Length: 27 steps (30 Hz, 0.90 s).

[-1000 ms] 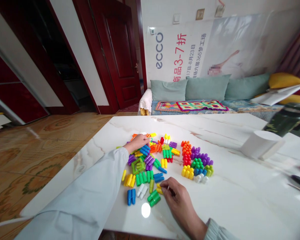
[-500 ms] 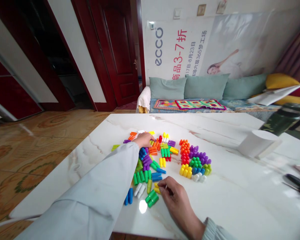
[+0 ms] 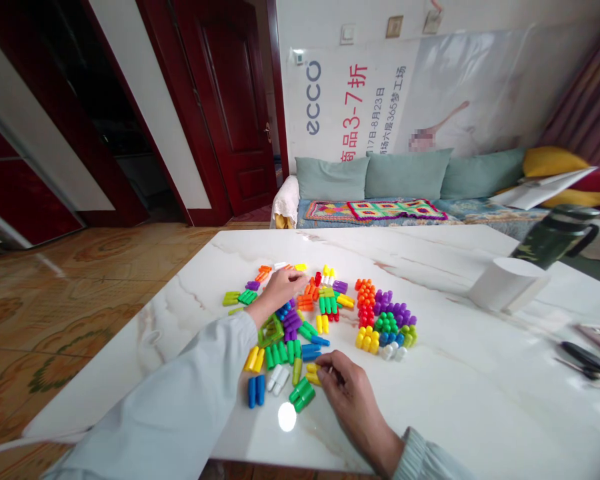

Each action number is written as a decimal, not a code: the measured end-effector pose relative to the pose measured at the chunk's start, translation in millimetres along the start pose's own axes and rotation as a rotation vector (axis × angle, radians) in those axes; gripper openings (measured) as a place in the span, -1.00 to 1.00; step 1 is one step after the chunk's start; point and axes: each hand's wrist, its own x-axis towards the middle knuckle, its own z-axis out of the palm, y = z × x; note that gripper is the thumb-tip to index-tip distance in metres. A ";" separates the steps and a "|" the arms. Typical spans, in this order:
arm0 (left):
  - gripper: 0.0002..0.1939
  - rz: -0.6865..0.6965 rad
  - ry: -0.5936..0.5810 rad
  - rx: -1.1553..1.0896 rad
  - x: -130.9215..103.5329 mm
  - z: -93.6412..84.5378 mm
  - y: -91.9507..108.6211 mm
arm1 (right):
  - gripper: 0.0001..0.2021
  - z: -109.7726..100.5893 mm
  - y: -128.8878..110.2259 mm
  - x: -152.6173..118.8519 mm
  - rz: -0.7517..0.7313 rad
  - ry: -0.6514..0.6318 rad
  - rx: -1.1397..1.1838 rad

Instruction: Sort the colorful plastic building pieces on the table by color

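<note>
My left hand reaches over a loose pile of bullet-shaped plastic blocks. Its fingers are pressed together, and I cannot make out what is between them. Just under that hand lie purple blocks and an olive-green frame-like piece. Near the table's front, my right hand pinches a yellow bullet-shaped block between thumb and forefinger. Beside it rest a green double block, blue blocks and a white pair.
Right of the pile, blocks stand upright grouped by colour, among them orange ones and yellow ones. Further right on the marble-patterned table are a white roll-like object, a camouflage flask and a black-handled tool.
My left hand and sleeve have shifted left, uncovering yellow and green blocks at the pile's left side. My right hand keeps its pinch on the yellow block. The view has shifted slightly.
</note>
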 end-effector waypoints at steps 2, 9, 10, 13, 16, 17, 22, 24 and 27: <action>-0.41 -0.019 -0.057 -0.191 -28.3 5.0 6.5 | -0.81 0.1 -0.1 -1.4 0.042 0.044 0.126; -0.45 -0.267 -0.350 -0.972 -119.9 10.1 23.0 | -0.65 -18.3 -30.6 0.0 -0.054 0.196 0.219; -0.46 -0.311 -0.381 -1.017 -127.8 11.2 24.9 | -0.62 -21.2 -36.3 0.1 -0.087 0.162 0.192; -0.38 -0.312 -0.397 -0.896 -144.6 19.0 29.1 | -0.73 -23.4 -48.7 -4.1 -0.148 -0.013 0.127; -0.27 -0.242 -0.420 -0.798 -154.6 30.0 28.9 | -0.90 -20.1 -51.9 -12.9 -0.143 -0.131 0.100; -0.24 -0.220 -0.428 -0.795 -157.1 33.1 27.4 | -0.89 -21.3 -50.7 -14.8 -0.137 -0.126 0.097; -0.25 -0.140 -0.431 -0.765 -166.6 38.5 16.0 | -0.77 -78.9 -25.8 -5.5 -0.065 0.307 -0.004; -0.28 -0.135 -0.451 -0.732 -169.1 37.5 13.7 | -0.71 -119.7 -9.2 1.4 0.003 0.556 -0.016; -0.27 -0.156 -0.477 -0.691 -170.6 36.4 14.3 | -0.69 -166.2 15.3 4.4 0.140 0.629 -0.165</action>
